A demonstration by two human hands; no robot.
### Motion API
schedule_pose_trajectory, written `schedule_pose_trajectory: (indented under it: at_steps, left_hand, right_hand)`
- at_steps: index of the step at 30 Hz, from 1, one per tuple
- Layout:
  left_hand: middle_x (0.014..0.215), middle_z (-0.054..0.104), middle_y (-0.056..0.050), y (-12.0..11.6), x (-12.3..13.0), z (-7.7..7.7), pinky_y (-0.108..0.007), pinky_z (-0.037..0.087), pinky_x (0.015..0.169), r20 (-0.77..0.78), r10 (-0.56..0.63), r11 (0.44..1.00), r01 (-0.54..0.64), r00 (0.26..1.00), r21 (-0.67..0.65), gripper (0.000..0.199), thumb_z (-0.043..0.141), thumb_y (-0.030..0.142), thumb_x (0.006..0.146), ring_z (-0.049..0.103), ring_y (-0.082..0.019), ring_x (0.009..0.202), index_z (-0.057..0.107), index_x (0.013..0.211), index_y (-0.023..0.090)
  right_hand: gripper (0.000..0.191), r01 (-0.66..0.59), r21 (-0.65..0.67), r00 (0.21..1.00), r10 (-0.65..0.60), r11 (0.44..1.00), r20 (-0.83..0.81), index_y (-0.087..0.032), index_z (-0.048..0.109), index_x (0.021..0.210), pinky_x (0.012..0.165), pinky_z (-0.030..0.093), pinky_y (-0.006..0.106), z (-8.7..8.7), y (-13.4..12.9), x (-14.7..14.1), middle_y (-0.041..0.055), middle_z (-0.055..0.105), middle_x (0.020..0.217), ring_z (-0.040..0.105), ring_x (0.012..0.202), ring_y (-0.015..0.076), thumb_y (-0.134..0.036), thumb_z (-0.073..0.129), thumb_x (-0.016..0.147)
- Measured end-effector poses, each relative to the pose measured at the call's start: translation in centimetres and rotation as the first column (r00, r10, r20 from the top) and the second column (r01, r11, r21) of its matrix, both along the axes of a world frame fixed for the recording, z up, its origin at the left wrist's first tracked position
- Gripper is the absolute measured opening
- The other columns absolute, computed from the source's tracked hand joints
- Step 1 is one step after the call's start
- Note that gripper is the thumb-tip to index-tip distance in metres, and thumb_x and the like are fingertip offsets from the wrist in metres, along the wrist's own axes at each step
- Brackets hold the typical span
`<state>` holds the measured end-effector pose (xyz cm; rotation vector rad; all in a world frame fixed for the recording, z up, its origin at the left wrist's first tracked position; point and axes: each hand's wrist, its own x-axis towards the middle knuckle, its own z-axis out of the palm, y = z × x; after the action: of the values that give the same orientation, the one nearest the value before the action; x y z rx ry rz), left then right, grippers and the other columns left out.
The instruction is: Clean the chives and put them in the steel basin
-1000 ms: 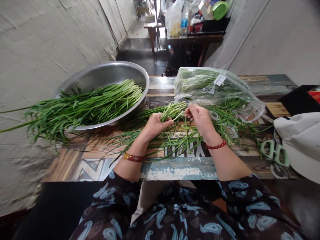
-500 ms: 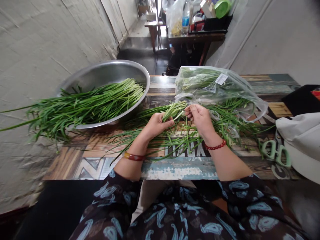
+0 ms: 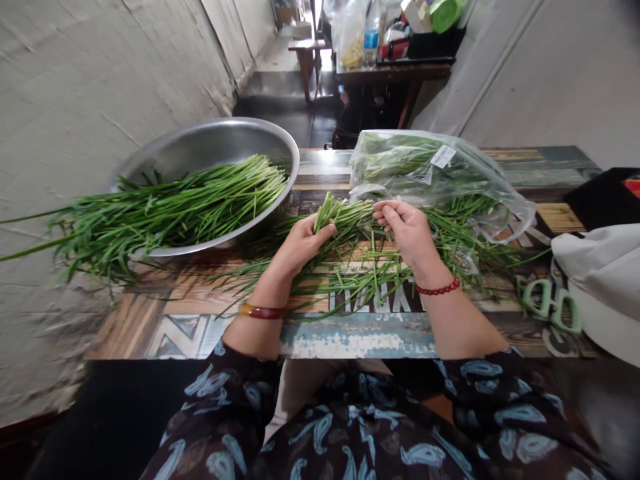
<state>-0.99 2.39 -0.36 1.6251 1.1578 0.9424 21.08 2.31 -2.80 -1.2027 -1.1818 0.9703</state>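
My left hand [image 3: 303,245] is closed around a small bunch of garlic chives [image 3: 326,208], whose pale cut ends stick up past the thumb. Just to its right, my right hand [image 3: 409,235] has thumb and forefinger pinched together by the pale ends of more chives [image 3: 357,215] lying on the table. Whether anything is between those fingertips is too small to make out. Loose green stalks [image 3: 375,277] lie scattered below and between both hands. A large metal basin [image 3: 240,124] at left holds a thick heap of chives [image 3: 200,207], leaves hanging over its rim.
Behind my right hand lies a clear plastic bag [image 3: 487,175] with more chives inside. Green-handled scissors [image 3: 537,300] and a white cap [image 3: 607,273] are at the table's right end. A rough wall [image 3: 60,87] runs along the left. Another table [image 3: 395,72] stands farther back.
My left hand has moved slightly left and up, turning the held bunch more upright. My right hand has shifted a little right, so the hands are farther apart.
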Motion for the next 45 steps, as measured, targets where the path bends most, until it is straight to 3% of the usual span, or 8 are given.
schedule_pose_trajectory:
  at_steps: [4, 8, 13, 19, 26, 32, 39, 45]
  left_hand:
    - [0.080, 0.064, -0.003, 0.1, -0.6, 0.5, -0.023, 0.043, 0.069, 0.082, 0.031, 0.999, -0.031, 0.996, 0.010, 0.027, 0.063, 0.041, 0.083, 0.054, -0.013, 0.075, 0.066, 0.079, 0.014]
    - [0.063, 0.054, 0.003, 0.0, -0.8, 0.8, -0.022, 0.041, 0.054, 0.242, 0.061, 0.994, -0.037, 0.968, -0.104, 0.026, 0.065, 0.041, 0.082, 0.049, -0.009, 0.055, 0.055, 0.076, 0.017]
    - [0.054, 0.037, 0.010, 0.2, -0.8, 0.6, -0.021, 0.025, 0.040, 0.316, 0.186, 0.977, -0.140, 0.930, -0.164, 0.032, 0.075, 0.041, 0.074, 0.030, -0.004, 0.042, 0.054, 0.084, 0.019]
    - [0.052, 0.033, 0.011, 0.3, -0.7, 0.3, -0.021, 0.023, 0.039, 0.344, 0.178, 0.976, -0.120, 0.922, -0.183, 0.034, 0.074, 0.043, 0.075, 0.027, -0.004, 0.041, 0.052, 0.083, 0.018]
    - [0.051, 0.034, 0.010, 0.1, -0.5, 0.5, -0.020, 0.020, 0.040, 0.326, 0.173, 0.976, -0.119, 0.929, -0.181, 0.032, 0.072, 0.042, 0.076, 0.027, -0.004, 0.041, 0.053, 0.081, 0.017]
    - [0.051, 0.034, 0.010, 0.0, -0.3, 0.6, -0.020, 0.019, 0.040, 0.318, 0.166, 0.978, -0.113, 0.934, -0.178, 0.029, 0.071, 0.039, 0.077, 0.027, -0.004, 0.041, 0.051, 0.081, 0.018]
    - [0.051, 0.034, 0.010, 0.1, -0.3, 0.5, -0.020, 0.020, 0.040, 0.317, 0.164, 0.978, -0.110, 0.934, -0.180, 0.029, 0.071, 0.039, 0.078, 0.027, -0.004, 0.040, 0.051, 0.081, 0.018]
    - [0.051, 0.034, 0.010, 0.0, -0.1, 0.6, -0.020, 0.020, 0.040, 0.302, 0.173, 0.977, -0.125, 0.938, -0.172, 0.025, 0.070, 0.034, 0.080, 0.028, -0.004, 0.041, 0.051, 0.080, 0.018]
  right_hand:
    - [0.022, -0.028, 0.082, 0.968, 0.007, 0.996, 0.250, -0.022, 0.074, 0.095, 0.084, 0.054, 0.035, -1.0, 0.7, 0.9, 0.0042, 0.076, 0.092, 0.068, 0.088, 0.0185, -0.034, 0.056, 0.090]
    - [0.029, -0.218, 0.204, 0.732, 0.022, 0.954, 0.681, -0.020, 0.074, 0.104, 0.101, 0.048, 0.045, -1.9, 0.4, 0.7, 0.0112, 0.073, 0.113, 0.065, 0.108, 0.0254, -0.019, 0.048, 0.093]
    - [0.033, -0.367, 0.142, 0.533, 0.083, 0.919, 0.842, -0.019, 0.074, 0.111, 0.102, 0.047, 0.046, -2.0, -0.1, 0.7, 0.0140, 0.069, 0.123, 0.062, 0.114, 0.0277, -0.013, 0.049, 0.090]
    - [0.029, -0.496, 0.030, 0.589, 0.311, 0.868, 0.746, -0.022, 0.078, 0.090, 0.080, 0.053, 0.033, -0.4, -0.3, 1.4, 0.0048, 0.077, 0.092, 0.070, 0.084, 0.0197, -0.014, 0.051, 0.086]
    - [0.029, -0.120, 0.229, 0.754, -0.061, 0.966, 0.654, -0.020, 0.075, 0.099, 0.090, 0.054, 0.037, -0.6, 0.5, 2.1, 0.0064, 0.078, 0.100, 0.072, 0.095, 0.0215, -0.015, 0.048, 0.090]
    - [0.029, -0.259, 0.228, 0.696, 0.018, 0.939, 0.718, -0.019, 0.075, 0.100, 0.091, 0.054, 0.038, -0.9, 0.4, 1.8, 0.0080, 0.076, 0.102, 0.070, 0.097, 0.0219, -0.015, 0.048, 0.092]
    - [0.029, -0.593, 0.130, 0.488, 0.226, 0.795, 0.843, -0.019, 0.077, 0.101, 0.092, 0.051, 0.040, -1.1, -0.2, 0.6, 0.0096, 0.073, 0.106, 0.067, 0.098, 0.0232, -0.013, 0.051, 0.090]
    - [0.027, -0.422, 0.073, 0.608, 0.223, 0.903, 0.762, -0.020, 0.079, 0.090, 0.080, 0.051, 0.032, 0.8, -0.1, 3.1, 0.0066, 0.072, 0.093, 0.067, 0.086, 0.0190, -0.014, 0.053, 0.087]
